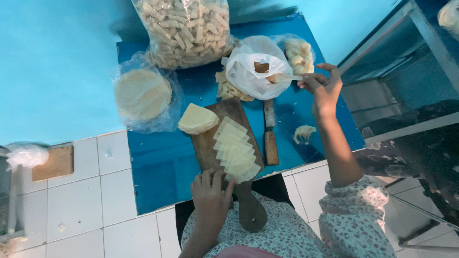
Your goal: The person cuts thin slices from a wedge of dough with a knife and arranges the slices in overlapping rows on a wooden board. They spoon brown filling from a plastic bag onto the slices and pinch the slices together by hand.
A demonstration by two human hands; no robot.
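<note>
Blue tabletop against a turquoise wall. Left hand, fingers loosely spread, presses on a fanned row of pale dough squares lying on a wooden cutting board. Right hand pinches a spoon over an open white plastic bag. Between them lies a wooden-handled knife.

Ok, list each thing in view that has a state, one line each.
Left hand: fingers resting on the near end of the sheets.
Right hand: raised, pinching a spoon.
White bag: open, spoon tip in its mouth.
Sheets: fanned in an overlapping row on the board.
Knife: lying flat beside the board.
Big bag: full of rolled pieces.
</note>
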